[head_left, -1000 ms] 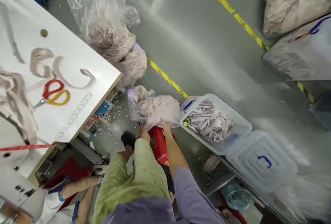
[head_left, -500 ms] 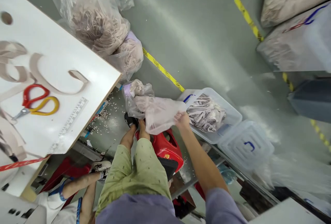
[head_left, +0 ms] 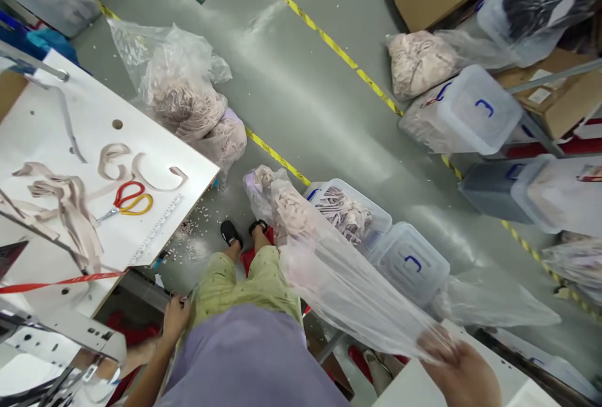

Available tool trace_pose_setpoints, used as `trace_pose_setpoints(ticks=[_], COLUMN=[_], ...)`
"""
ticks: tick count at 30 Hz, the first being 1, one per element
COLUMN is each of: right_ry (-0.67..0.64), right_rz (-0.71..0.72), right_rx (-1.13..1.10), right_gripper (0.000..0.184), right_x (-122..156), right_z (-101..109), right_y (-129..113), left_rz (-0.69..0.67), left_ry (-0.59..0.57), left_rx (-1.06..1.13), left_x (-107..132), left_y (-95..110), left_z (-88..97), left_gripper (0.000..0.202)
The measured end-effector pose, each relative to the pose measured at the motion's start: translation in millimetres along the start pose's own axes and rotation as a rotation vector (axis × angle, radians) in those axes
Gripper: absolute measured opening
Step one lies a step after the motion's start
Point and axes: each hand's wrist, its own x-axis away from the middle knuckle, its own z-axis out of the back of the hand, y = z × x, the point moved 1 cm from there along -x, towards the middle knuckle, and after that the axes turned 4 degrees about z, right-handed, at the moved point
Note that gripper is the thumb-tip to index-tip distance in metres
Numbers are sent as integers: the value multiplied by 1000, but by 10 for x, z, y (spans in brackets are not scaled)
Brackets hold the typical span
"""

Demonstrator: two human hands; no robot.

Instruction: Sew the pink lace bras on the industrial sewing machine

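My right hand (head_left: pixel 458 366) at the lower right is closed on the neck of a clear plastic bag (head_left: pixel 338 269). The bag stretches up and left from that hand, with pinkish fabric strips (head_left: pixel 289 209) bunched at its far end near my feet. My left hand (head_left: pixel 176 318) is low at the left of my green shorts, next to the underside of the white worktable (head_left: pixel 42 137); its fingers curl against something I cannot make out. On the worktable lie red and yellow scissors (head_left: pixel 126 200), a clear ruler (head_left: pixel 157 229) and beige fabric strips (head_left: pixel 70 200).
An open clear bin of grey strips (head_left: pixel 345 212) and a lidded bin (head_left: pixel 409 263) stand by my feet. More bagged fabric (head_left: pixel 188 103) lies beside the table. Bins, bags and cardboard boxes (head_left: pixel 463 109) line the right side beyond a yellow floor line (head_left: pixel 329 43). Scraps litter the floor.
My right hand has pulled the plastic bag up from the floor toward the lower right, stretching it out. The view has risen and widened. My left hand has come into sight.
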Motion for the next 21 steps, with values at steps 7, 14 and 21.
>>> trace_pose_setpoints(ticks=[7, 14, 21], right_ry=[-457, -552, -606], right_rz=[-106, -56, 250], right_rx=[24, -281, -180], right_gripper=[36, 33, 22], right_x=[102, -655, -1960], right_z=[-1460, -2624, -3278], right_y=[195, -503, -433], left_rz=[-75, -251, -18], left_ry=[-34, -111, 43], left_rx=[-3, -20, -134], left_x=[-463, -442, -937], left_y=[1233, 2072, 1671], left_z=[-430, -673, -444], left_gripper=[41, 36, 34])
